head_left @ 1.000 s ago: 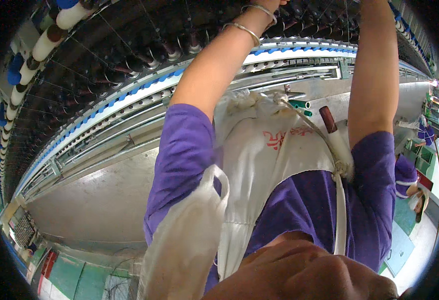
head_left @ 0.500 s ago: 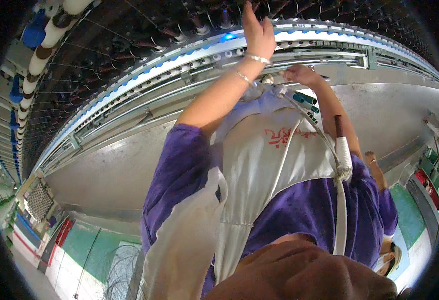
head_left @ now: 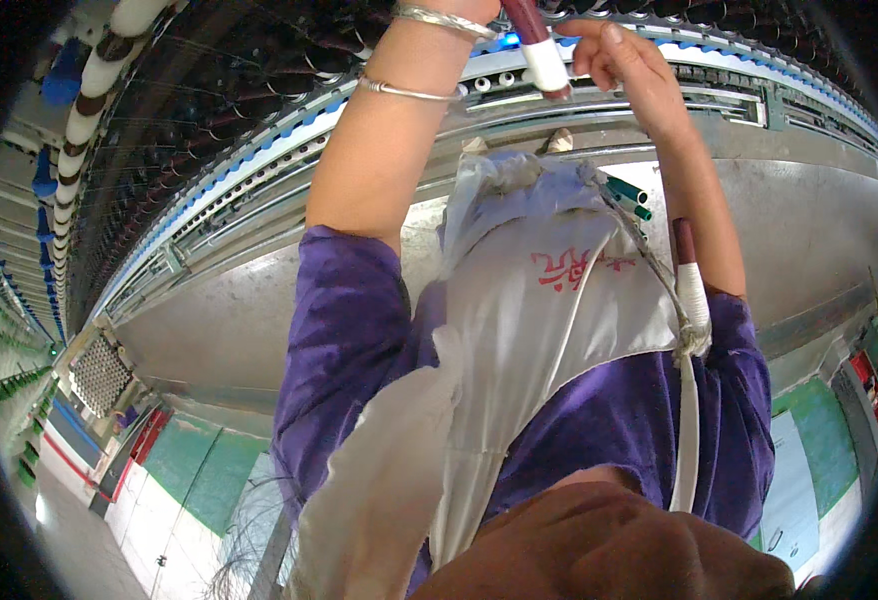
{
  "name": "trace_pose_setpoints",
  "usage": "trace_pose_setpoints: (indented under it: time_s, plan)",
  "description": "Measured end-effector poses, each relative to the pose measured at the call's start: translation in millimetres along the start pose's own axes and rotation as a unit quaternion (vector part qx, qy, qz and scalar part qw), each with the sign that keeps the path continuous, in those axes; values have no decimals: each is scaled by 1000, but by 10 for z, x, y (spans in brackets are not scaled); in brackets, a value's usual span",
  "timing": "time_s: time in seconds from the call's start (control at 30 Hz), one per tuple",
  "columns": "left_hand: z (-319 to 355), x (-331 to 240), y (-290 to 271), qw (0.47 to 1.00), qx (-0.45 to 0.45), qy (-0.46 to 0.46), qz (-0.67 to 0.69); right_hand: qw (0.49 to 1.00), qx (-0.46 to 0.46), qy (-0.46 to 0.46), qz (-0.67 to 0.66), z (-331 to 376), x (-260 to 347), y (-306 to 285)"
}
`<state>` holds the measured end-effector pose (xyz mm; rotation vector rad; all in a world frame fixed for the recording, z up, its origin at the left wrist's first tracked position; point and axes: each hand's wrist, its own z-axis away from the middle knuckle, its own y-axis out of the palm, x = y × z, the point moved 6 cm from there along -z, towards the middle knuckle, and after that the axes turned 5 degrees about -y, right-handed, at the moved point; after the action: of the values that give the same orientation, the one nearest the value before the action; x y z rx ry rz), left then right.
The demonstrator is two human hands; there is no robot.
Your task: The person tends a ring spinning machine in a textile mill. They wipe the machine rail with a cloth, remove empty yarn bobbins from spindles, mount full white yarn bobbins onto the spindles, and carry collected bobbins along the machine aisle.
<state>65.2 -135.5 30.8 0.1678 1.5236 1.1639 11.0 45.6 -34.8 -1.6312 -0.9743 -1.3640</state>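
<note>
A dark red bobbin with a band of white yarn [head_left: 546,66] hangs from the top edge, beside my left hand [head_left: 474,8]. That hand is mostly cut off by the frame; it seems closed round the bobbin's upper part, though its fingers are out of sight. To the bobbin's right is my right hand [head_left: 634,75], the index finger stretched toward it and the other fingers loosely bent. Nothing shows in the right hand. Behind both runs the spinning frame's white and blue rail [head_left: 299,135], with rows of dark bobbins above.
Green tubes [head_left: 627,190] poke from the top of my white apron [head_left: 559,330]. A red-brown stick wrapped in white [head_left: 692,290] is tied at its strap. A metal panel [head_left: 219,320] lies below the rails. Blue and white holders [head_left: 64,80] line the upper left.
My left hand has come away from the spindles and up to the top edge, with the bobbin. My right hand has risen from the lower rail. Another person's arm at the right is gone.
</note>
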Motion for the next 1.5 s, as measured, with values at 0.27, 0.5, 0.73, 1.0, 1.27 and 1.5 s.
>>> trace_pose_setpoints:
  time_s: [0.27, 0.5, 0.73, 1.0, 1.27, 1.5]
  plan:
    - [-29, 101, -279, 938, 142, -147, 279, 989, 118, 5, 86, -40, 347, 632]
    - [111, 265, -535, 987, 5, -159, 8, 985, -15, -86, -148, -214, 615, 619]
    - [43, 277, -568, 992, -25, -124, 8, 997, -4, -42, 65, -261, 685, 466]
    - [-35, 398, -557, 979, -36, -202, 6, 967, 115, -61, 220, 30, 350, 641]
    - [383, 736, -153, 891, 320, -317, 63, 798, 4, -23, -602, -204, 735, 263]
    - [927, 1122, -651, 902, 254, -346, -40, 988, -129, 14, -80, -421, 190, 13]
